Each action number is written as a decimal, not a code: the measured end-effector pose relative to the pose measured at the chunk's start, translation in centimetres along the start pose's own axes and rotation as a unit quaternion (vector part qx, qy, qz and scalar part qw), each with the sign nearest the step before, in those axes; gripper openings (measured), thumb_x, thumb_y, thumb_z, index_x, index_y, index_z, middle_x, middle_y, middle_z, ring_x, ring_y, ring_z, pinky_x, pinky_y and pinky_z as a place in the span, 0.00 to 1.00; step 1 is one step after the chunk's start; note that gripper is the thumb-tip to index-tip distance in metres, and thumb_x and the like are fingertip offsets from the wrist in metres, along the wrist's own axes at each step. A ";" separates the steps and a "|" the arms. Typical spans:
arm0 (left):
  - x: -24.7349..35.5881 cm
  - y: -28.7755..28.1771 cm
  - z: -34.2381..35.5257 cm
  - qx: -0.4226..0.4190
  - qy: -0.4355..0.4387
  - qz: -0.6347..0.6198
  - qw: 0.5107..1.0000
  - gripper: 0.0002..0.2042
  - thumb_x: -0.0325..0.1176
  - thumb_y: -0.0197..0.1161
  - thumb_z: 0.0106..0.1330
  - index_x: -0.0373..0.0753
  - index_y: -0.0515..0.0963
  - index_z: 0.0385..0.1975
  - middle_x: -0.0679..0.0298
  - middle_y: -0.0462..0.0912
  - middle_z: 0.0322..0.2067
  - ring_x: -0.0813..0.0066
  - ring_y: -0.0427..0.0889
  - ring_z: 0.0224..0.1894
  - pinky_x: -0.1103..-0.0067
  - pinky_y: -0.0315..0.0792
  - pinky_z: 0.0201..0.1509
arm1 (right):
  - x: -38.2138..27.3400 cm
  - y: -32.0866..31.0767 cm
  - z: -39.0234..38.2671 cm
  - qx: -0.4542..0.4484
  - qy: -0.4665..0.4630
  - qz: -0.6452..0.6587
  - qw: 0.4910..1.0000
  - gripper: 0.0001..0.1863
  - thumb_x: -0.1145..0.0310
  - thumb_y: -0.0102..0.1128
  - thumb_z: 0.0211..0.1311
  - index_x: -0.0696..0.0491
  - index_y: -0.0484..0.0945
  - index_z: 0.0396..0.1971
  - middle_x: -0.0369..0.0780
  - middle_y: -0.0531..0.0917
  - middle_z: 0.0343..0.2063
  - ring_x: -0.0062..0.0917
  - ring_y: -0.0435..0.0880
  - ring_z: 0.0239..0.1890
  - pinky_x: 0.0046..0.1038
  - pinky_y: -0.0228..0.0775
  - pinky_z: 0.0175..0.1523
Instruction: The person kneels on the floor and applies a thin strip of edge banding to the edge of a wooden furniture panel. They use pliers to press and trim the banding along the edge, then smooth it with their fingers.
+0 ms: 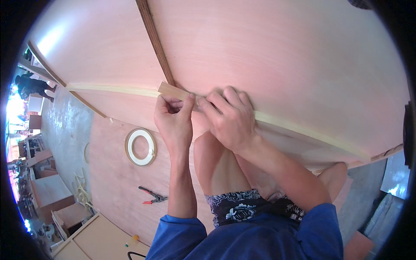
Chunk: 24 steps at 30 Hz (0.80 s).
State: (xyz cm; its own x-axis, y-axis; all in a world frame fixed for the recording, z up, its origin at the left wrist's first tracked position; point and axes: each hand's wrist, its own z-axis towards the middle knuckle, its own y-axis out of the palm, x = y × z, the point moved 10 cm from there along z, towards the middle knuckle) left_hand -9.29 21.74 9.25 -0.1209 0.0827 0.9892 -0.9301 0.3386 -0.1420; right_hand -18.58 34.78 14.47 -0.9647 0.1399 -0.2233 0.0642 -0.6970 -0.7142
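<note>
With my left hand (175, 117), thumb and fingers pinched, I hold a short flat light-brown wooden piece (171, 89) at the seam between pink plywood panels (281, 60). My right hand (229, 117) is beside it with curled fingers on the piece's right end and the seam; the fingertips are partly hidden. A pale yellow strip (312, 134) runs along the seam under both hands, and a dark wooden batten (154, 41) meets it from above. My bare knee (210, 156) is below my hands.
On the plywood below lie a roll of pale edging (151, 147) and red-black pliers (154, 197). Another person (34, 86) in dark clothes stands at the far left, near stacked boards and boxes (52, 190). A framed board (97, 236) is at the lower left.
</note>
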 end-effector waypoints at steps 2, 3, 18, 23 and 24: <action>-0.3 0.0 0.0 0.015 -0.029 0.003 0.999 0.11 0.27 0.79 0.68 0.34 0.79 0.36 0.67 0.84 0.31 0.85 0.78 0.31 0.83 0.72 0.35 | 0.2 0.2 0.1 -0.004 0.022 -0.003 1.000 0.11 0.66 0.64 0.61 0.53 0.88 0.40 0.34 0.84 0.38 0.28 0.81 0.45 0.33 0.67 0.48; -0.4 -0.2 -0.1 0.023 -0.040 0.003 0.999 0.11 0.27 0.79 0.68 0.34 0.79 0.36 0.66 0.85 0.31 0.85 0.78 0.31 0.83 0.72 0.35 | 0.1 0.1 0.1 0.005 0.024 -0.004 1.000 0.11 0.66 0.64 0.60 0.52 0.88 0.39 0.33 0.83 0.37 0.28 0.81 0.45 0.33 0.66 0.48; -3.6 -0.9 -0.3 -0.017 -0.059 -0.161 0.985 0.13 0.25 0.78 0.69 0.40 0.75 0.37 0.71 0.75 0.34 0.84 0.74 0.40 0.85 0.70 0.46 | 0.5 0.4 0.1 -0.010 0.086 0.030 0.996 0.13 0.69 0.69 0.60 0.43 0.91 0.45 0.29 0.75 0.32 0.24 0.76 0.38 0.34 0.59 0.45; -5.2 0.7 -1.8 -0.014 -0.095 -0.276 0.957 0.13 0.27 0.73 0.75 0.39 0.71 0.38 0.68 0.75 0.36 0.82 0.77 0.40 0.81 0.82 0.51 | 0.1 0.8 0.2 -0.018 0.091 0.024 0.995 0.12 0.64 0.65 0.64 0.47 0.88 0.45 0.33 0.80 0.38 0.28 0.78 0.44 0.35 0.61 0.48; -5.0 0.6 -1.7 -0.007 -0.085 -0.276 0.957 0.13 0.27 0.71 0.76 0.37 0.70 0.38 0.65 0.76 0.38 0.79 0.82 0.41 0.77 0.87 0.54 | 0.0 0.9 0.3 -0.018 0.093 0.025 0.995 0.12 0.64 0.65 0.64 0.47 0.88 0.46 0.33 0.80 0.38 0.28 0.78 0.44 0.35 0.61 0.48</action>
State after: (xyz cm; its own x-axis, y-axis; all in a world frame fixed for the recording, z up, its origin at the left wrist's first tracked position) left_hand -8.69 23.15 4.11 0.3322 -0.2663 0.9049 -0.8639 0.2991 0.4052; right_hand -18.57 33.95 14.05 -0.8960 0.2365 -0.3759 0.1227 -0.6817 -0.7213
